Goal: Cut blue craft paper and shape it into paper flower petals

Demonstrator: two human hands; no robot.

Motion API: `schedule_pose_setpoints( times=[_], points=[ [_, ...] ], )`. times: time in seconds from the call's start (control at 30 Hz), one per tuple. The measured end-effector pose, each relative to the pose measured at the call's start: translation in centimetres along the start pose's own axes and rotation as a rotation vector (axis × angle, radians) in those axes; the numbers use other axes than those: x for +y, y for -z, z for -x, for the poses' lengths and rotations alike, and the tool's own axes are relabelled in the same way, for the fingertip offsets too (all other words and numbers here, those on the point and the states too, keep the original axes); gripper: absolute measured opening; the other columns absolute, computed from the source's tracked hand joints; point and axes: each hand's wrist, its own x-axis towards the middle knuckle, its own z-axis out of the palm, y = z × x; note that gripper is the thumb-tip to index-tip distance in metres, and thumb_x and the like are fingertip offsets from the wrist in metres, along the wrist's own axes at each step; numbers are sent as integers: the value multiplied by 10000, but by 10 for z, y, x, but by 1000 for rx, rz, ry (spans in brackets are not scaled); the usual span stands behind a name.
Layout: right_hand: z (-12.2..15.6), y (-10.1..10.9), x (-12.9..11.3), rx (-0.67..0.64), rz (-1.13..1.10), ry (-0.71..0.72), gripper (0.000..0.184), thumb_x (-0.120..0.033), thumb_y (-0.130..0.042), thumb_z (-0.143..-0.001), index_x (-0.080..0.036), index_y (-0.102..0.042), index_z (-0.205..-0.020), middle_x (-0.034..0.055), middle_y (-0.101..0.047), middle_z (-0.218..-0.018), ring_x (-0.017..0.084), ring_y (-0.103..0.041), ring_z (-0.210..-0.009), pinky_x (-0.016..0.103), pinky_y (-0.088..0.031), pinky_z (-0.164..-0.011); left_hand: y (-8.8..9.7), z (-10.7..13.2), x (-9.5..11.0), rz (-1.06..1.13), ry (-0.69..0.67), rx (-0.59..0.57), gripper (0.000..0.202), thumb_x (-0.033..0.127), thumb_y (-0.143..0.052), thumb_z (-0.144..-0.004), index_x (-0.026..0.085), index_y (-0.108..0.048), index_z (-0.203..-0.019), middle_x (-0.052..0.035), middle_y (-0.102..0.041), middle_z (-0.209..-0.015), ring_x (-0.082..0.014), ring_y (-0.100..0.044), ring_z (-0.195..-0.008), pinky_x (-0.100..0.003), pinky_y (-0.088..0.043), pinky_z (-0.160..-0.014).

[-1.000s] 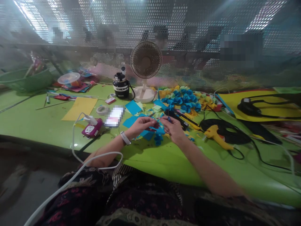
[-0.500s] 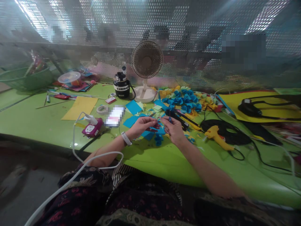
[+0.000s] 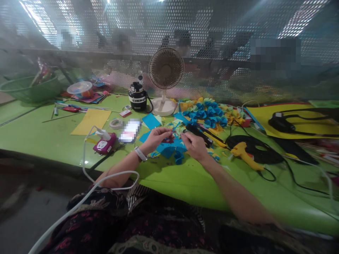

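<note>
Left hand (image 3: 156, 139) grip was closed on a thin blue paper strip (image 3: 174, 126) | right hand (image 3: 194, 144) grip was half closed, could not tell on what | both over blue paper scraps (image 3: 168, 151) | middle of green table (image 3: 169, 180)

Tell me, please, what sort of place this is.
Probably a craft workshop: a glue gun, blue paper flowers and cut blue paper lie on a green table.
</note>
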Motion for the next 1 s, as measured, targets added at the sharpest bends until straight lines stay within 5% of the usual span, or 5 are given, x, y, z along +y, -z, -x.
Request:
schedule_pose_setpoints(
  times=[1.0],
  points=[
    [0,2,-2,-73,-56,44,400,-485,-439,-956,-216,-557,-685,19,-542,-630,165,-496,-614,295,-375,-647,-3,0,-2,-60,-91,15,506,534,-900,-576,112,-754,-814,-64,-756,-710,-150,-706,-624,-288,-580,-665]
  ],
)
